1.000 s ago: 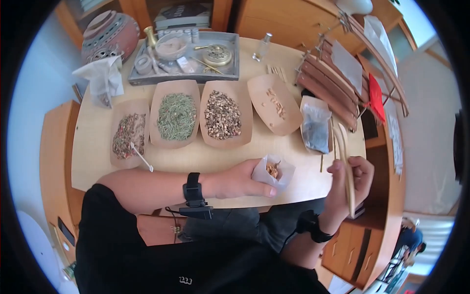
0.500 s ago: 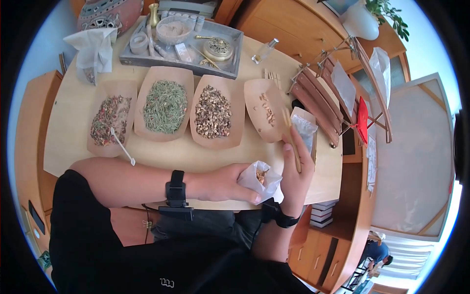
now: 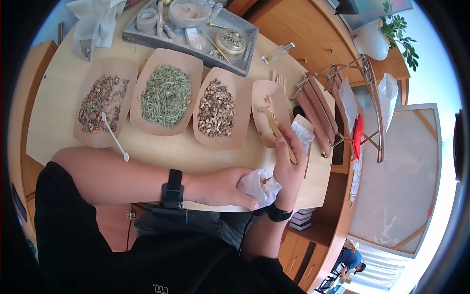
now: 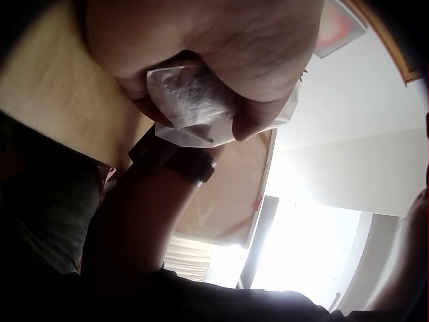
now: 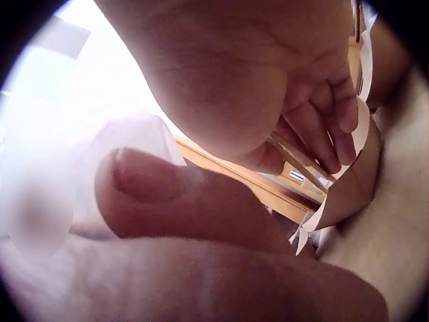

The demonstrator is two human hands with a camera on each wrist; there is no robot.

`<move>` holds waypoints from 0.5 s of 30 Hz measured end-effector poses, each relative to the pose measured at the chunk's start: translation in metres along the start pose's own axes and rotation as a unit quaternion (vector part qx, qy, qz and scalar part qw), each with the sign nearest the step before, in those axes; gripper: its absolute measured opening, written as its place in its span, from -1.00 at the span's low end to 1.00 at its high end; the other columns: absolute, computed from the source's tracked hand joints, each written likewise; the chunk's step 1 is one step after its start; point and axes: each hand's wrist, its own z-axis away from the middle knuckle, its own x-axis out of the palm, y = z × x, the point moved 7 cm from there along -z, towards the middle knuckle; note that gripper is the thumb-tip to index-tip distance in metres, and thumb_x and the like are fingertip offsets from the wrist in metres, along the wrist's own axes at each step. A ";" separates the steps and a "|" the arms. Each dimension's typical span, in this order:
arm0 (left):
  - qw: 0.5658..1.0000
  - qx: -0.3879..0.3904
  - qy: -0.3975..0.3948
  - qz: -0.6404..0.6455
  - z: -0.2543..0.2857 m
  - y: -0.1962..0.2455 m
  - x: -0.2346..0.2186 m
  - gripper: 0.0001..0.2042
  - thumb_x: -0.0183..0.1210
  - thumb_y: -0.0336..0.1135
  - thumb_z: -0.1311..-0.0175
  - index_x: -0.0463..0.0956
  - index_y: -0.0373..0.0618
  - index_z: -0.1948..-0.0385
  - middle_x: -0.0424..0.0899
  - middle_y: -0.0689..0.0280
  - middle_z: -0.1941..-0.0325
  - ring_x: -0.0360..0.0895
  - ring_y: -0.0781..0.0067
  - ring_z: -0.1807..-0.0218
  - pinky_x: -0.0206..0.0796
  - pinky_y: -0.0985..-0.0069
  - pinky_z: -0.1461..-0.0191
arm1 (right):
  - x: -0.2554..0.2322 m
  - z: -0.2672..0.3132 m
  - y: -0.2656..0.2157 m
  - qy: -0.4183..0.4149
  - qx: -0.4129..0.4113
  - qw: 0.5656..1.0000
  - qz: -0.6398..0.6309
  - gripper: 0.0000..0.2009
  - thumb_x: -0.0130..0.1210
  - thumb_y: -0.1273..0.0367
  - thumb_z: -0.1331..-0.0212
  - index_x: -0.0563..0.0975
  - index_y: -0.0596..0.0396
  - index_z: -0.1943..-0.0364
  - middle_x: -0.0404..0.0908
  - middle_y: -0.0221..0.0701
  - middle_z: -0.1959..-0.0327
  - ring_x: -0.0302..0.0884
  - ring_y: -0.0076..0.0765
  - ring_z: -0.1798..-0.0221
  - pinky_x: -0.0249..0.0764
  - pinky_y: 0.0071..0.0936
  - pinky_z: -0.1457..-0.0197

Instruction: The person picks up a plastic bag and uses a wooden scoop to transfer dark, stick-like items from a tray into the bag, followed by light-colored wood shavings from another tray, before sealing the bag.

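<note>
My left hand [image 3: 223, 188] grips a small translucent white pouch [image 3: 259, 190] whose open top shows brownish pieces. In the left wrist view the fingers and thumb curl round the pouch [image 4: 191, 100]. My right hand [image 3: 290, 164] pinches wooden tweezers [image 3: 280, 134], their far end over a paper tray [image 3: 263, 128] with a few light brown pieces. In the right wrist view the tweezers [image 5: 305, 168] run out from under the palm of the right hand [image 5: 234, 87], and the left thumb shows close to the camera.
Three paper trays hold mixed petals [image 3: 100, 105], green needles [image 3: 166, 95] and brown chunks [image 3: 215, 108]. A white stick [image 3: 115, 137] leans on the leftmost. Behind are a grey tray [image 3: 191, 51] with a brass burner [image 3: 230, 41], a glass bottle [image 3: 279, 53] and a brown slatted rack [image 3: 316, 110].
My right hand has come leftward with the tweezers, from the right side of the table to the tray with few pieces. My left hand still holds the pouch. The head view has shifted.
</note>
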 end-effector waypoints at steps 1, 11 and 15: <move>1.000 -0.007 -0.006 0.001 0.000 -0.002 0.000 -0.52 0.39 -0.33 -0.40 0.47 -0.19 -0.28 0.66 0.35 -0.15 0.58 0.53 -0.18 0.46 0.43 -0.33 | 0.001 0.001 -0.001 -0.005 0.010 1.000 0.013 -0.67 0.13 0.47 -0.47 0.64 0.32 -0.23 0.79 -0.10 -0.13 0.69 -0.32 -0.22 0.50 -0.38 -0.34; 1.000 -0.009 0.005 0.015 0.000 -0.001 0.001 -0.54 0.37 -0.37 -0.40 0.47 -0.24 -0.28 0.68 0.32 -0.14 0.62 0.51 -0.15 0.50 0.43 -0.30 | 0.000 0.002 -0.007 -0.033 0.028 0.996 0.079 -0.67 0.20 0.44 -0.35 0.71 0.26 -0.14 0.83 -0.08 0.07 0.75 -0.40 0.07 0.62 -0.44 -0.07; 1.000 -0.012 0.006 -0.001 0.000 0.000 0.000 -0.54 0.37 -0.38 -0.40 0.47 -0.23 -0.28 0.68 0.33 -0.14 0.62 0.52 -0.16 0.50 0.43 -0.30 | -0.001 0.001 0.006 -0.038 0.005 0.998 0.048 -0.67 0.17 0.49 -0.38 0.69 0.30 -0.18 0.83 -0.14 0.06 0.74 -0.45 0.04 0.56 -0.52 -0.08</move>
